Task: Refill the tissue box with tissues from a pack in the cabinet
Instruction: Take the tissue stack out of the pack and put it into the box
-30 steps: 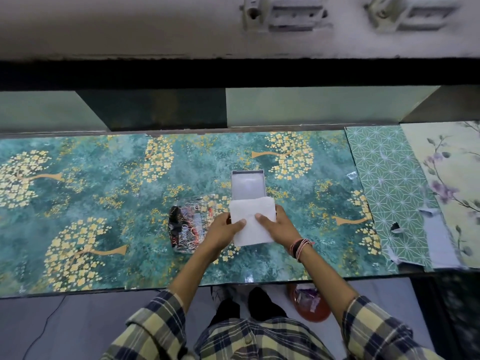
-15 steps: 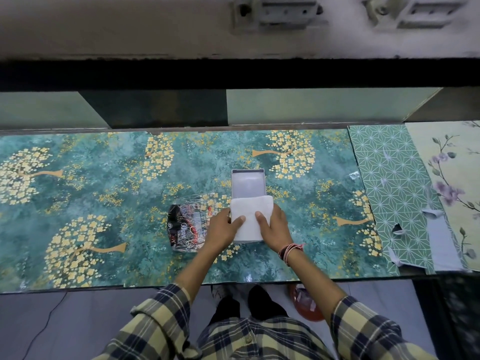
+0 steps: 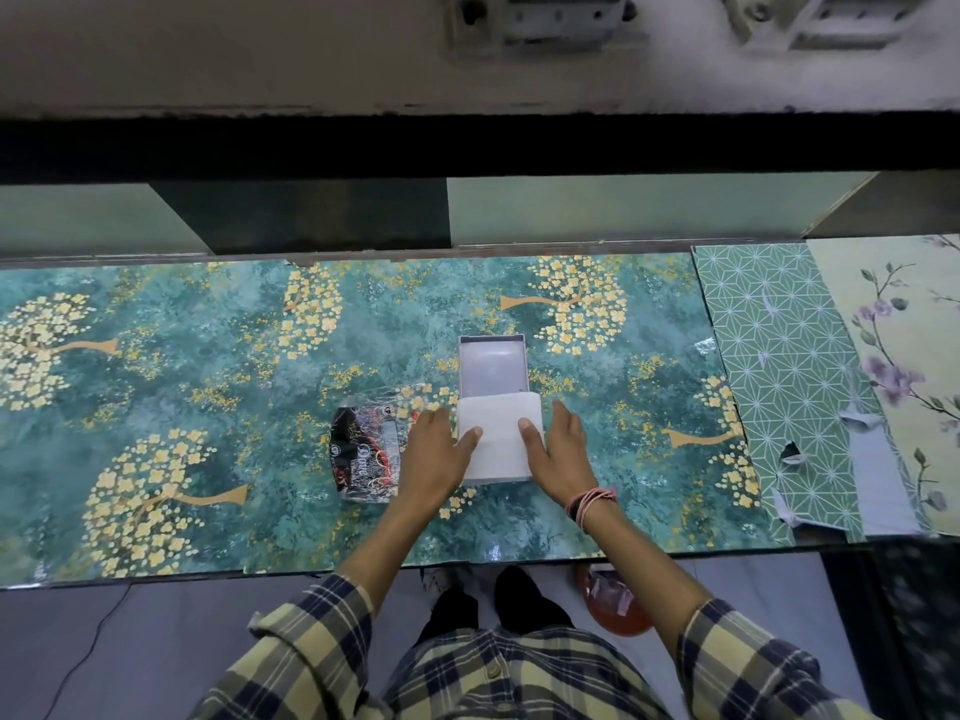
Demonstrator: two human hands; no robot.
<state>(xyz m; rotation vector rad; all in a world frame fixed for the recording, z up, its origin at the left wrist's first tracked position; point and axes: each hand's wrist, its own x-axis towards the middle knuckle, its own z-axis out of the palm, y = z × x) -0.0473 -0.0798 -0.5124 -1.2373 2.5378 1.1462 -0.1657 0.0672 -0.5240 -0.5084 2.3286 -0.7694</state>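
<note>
The open tissue box (image 3: 493, 368) lies on the teal flowered tabletop (image 3: 208, 356), and it serves as the landmark here. Its far half shows a bare grey floor; over its near half sits a white stack of tissues (image 3: 497, 439), which overhangs the box's near end toward the person. The left hand (image 3: 434, 454) clasps the stack's left edge, thumb on top, and the right hand (image 3: 558, 449) clasps the right edge the same way, so both hands are grasping the tissues rather than lying loose. Just left of the box, touching the left hand's knuckles as far as I can tell, lies the crumpled clear tissue pack wrapper (image 3: 366, 452) (it looks emptied, though some of it is hidden by the hand).

By my reading the fetching and unwrapping are done, and the loading is partway. What is left: slide or press the stack fully into the box so it lies flat within the walls, then close the box, whose lid is not visible.
</note>
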